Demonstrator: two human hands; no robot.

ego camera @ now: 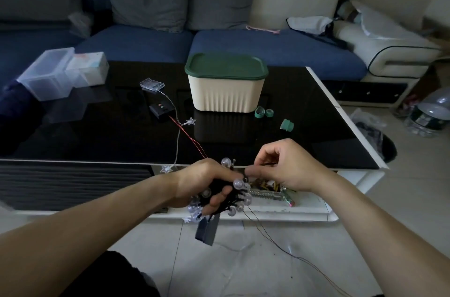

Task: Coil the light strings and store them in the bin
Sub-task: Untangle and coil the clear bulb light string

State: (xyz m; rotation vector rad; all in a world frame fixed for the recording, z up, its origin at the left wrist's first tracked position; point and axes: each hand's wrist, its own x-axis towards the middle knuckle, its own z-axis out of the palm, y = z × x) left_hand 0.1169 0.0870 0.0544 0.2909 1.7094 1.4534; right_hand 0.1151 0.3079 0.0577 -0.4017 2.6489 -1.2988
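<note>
My left hand (204, 184) grips the coiled globe-light string (233, 195); my right hand (285, 165) pinches its loose wire (267, 231). Coiling's underway. Next, the lidded bin (226, 85) needs opening.

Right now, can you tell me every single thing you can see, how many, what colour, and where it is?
bin: one, cream with green lid on, middle of the table
table: one, glossy black top
light string bundle: one, dark wire with clear round bulbs, in the left hand
loose wire: one, thin and dark, trailing to the floor
star light string: one, clear stars, running off the table edge
clear battery box: one, on the table
black battery box: one, on the table
green tape rolls: about three, right of the bin
clear plastic boxes: two, far left of the table
sofa: one, blue with grey cushions
left hand: grips the bundle
right hand: pinches the wire
</note>
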